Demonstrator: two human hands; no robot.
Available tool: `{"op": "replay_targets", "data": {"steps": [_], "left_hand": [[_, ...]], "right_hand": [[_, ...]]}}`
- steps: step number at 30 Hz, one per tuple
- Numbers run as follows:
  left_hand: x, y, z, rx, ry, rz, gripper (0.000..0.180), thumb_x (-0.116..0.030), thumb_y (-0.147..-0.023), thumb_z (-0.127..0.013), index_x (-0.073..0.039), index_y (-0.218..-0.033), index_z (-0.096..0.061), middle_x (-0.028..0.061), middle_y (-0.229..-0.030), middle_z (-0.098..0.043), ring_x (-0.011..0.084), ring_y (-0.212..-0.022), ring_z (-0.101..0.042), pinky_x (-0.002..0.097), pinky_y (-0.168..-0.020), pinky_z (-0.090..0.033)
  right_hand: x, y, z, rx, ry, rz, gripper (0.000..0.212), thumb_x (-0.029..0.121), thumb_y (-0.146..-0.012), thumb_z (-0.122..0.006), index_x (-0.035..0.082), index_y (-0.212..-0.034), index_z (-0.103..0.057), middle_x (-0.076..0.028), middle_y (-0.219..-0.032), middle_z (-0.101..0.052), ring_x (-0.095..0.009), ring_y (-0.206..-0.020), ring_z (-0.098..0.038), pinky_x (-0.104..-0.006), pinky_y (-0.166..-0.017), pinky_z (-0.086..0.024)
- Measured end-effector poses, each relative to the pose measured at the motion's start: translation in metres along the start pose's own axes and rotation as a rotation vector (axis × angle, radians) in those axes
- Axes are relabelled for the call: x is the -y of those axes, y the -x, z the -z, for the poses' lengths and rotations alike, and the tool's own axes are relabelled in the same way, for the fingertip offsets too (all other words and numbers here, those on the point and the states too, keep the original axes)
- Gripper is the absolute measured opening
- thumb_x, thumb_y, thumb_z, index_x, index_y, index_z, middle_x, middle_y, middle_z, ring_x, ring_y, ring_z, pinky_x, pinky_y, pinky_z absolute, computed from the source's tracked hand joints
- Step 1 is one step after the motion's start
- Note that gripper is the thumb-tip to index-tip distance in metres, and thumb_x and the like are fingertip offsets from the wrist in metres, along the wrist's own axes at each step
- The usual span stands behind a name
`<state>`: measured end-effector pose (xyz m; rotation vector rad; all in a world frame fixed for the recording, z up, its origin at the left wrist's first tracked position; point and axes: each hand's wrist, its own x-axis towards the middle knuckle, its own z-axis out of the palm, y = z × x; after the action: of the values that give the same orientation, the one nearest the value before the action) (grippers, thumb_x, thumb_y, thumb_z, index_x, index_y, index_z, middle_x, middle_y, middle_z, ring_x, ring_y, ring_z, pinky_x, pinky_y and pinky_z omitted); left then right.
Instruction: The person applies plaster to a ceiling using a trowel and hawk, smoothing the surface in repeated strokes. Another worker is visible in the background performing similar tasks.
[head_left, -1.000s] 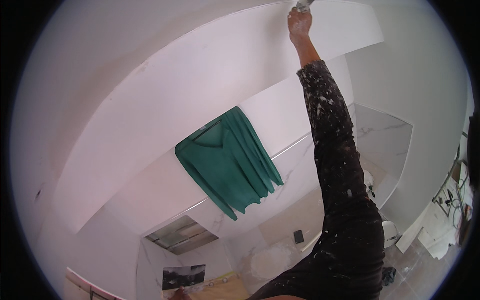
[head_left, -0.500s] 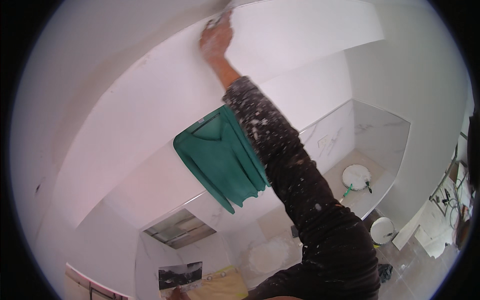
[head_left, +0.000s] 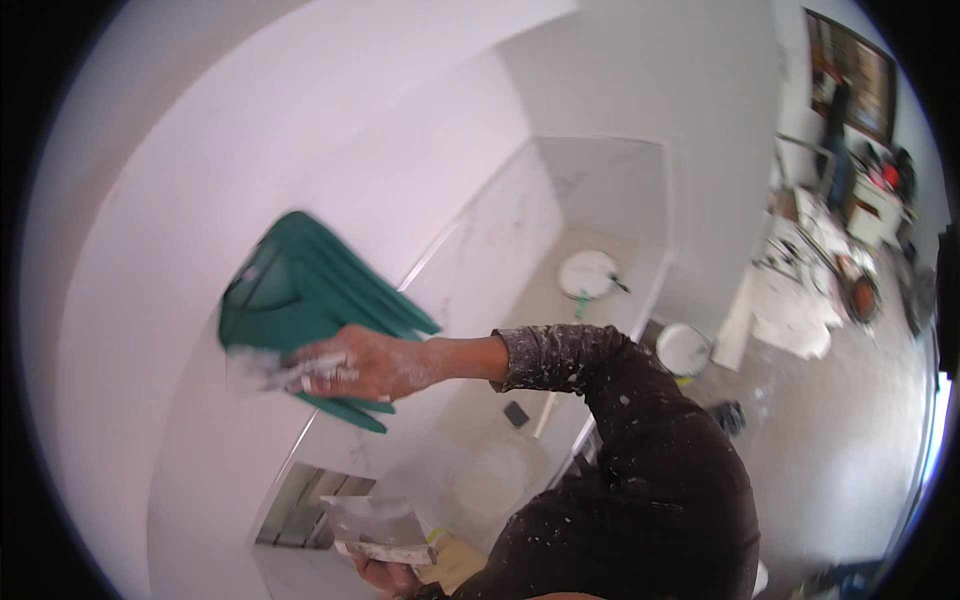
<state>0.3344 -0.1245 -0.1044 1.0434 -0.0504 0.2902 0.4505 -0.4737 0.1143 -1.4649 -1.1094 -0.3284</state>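
Observation:
My right hand (head_left: pixel 370 362) reaches across from the right, its fingers closed round a putty knife (head_left: pixel 265 370) smeared with white and blurred by motion. It is in front of a green garment (head_left: pixel 290 295) that hangs against the white wall. Low in the view, my left hand (head_left: pixel 388 575) grips a wide putty knife (head_left: pixel 375 522). Its grey rectangular blade faces up, with white putty along the edge nearest my fingers. White specks cover my dark right sleeve (head_left: pixel 555 355).
A white bucket (head_left: pixel 588 272) with green- and black-handled tools stands on the marble-look counter. Lower down is a second bucket (head_left: pixel 684 350). A dark phone-like object (head_left: pixel 516 413) lies near my arm. A wall opening (head_left: pixel 305 505) shows at lower left; boards (head_left: pixel 795 315) lie at right.
My right hand has come down from the top of the wall to in front of the garment. The view has swung to the right. My left hand's putty knife is more fully in sight.

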Motion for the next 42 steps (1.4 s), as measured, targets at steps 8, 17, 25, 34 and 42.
{"op": "replay_targets", "data": {"steps": [8, 17, 25, 34, 42], "left_hand": [[0.043, -0.026, -0.101, 0.569, -0.533, -0.391, 0.054, -0.029, -0.1, -0.049, 0.007, -0.14, -0.041, 0.0227, -0.139, -0.05, 0.0346, -0.123, -0.054, 0.0454, -0.107, -0.042], [0.055, -0.065, -0.172, 0.596, 0.069, 0.199, 0.056, -0.019, -0.096, -0.054, 0.006, -0.142, -0.037, 0.0186, -0.136, -0.053, 0.0332, -0.119, -0.056, 0.0427, -0.104, -0.045], [0.051, -0.065, -0.222, 0.632, 0.642, 0.652, 0.055, -0.024, -0.096, -0.049, 0.004, -0.142, -0.036, 0.0287, -0.143, -0.042, 0.0399, -0.127, -0.049, 0.0503, -0.104, -0.046], [0.031, -0.102, -0.24, 0.514, 0.598, 0.594, 0.03, -0.014, -0.091, -0.058, -0.001, -0.118, -0.058, 0.0104, -0.11, -0.065, 0.0258, -0.104, -0.063, 0.0431, -0.096, -0.05], [0.007, -0.103, -0.237, 0.468, 0.546, 0.565, 0.03, -0.011, -0.09, -0.058, 0.0, -0.118, -0.058, 0.0105, -0.106, -0.066, 0.0255, -0.097, -0.065, 0.041, -0.091, -0.053]], "right_hand": [[0.035, 0.091, 0.003, 0.065, 0.274, 0.203, 0.038, 0.001, -0.091, -0.06, 0.005, -0.129, -0.06, -0.015, -0.124, -0.065, -0.027, -0.111, -0.064, -0.0378, -0.094, -0.052], [0.077, 0.13, 0.025, 0.031, 0.57, 0.163, 0.055, -0.011, -0.076, -0.065, 0.008, -0.127, -0.062, -0.015, -0.126, -0.063, -0.032, -0.121, -0.058, -0.0412, -0.104, -0.047], [0.078, 0.145, 0.041, 0.003, 0.74, 0.133, 0.062, -0.01, -0.072, -0.068, 0.011, -0.13, -0.061, -0.013, -0.129, -0.063, -0.034, -0.122, -0.057, -0.0437, -0.105, -0.047], [0.074, 0.122, 0.054, 0.063, 0.911, 0.14, 0.059, 0.015, -0.074, -0.075, 0.014, -0.131, -0.06, -0.014, -0.137, -0.057, -0.035, -0.125, -0.056, -0.0437, -0.1, -0.05], [0.026, 0.103, 0.078, 0.13, 1.29, 0.187, 0.068, 0.013, -0.067, -0.075, 0.013, -0.133, -0.058, -0.014, -0.139, -0.054, -0.035, -0.123, -0.057, -0.0449, -0.1, -0.05]]}}
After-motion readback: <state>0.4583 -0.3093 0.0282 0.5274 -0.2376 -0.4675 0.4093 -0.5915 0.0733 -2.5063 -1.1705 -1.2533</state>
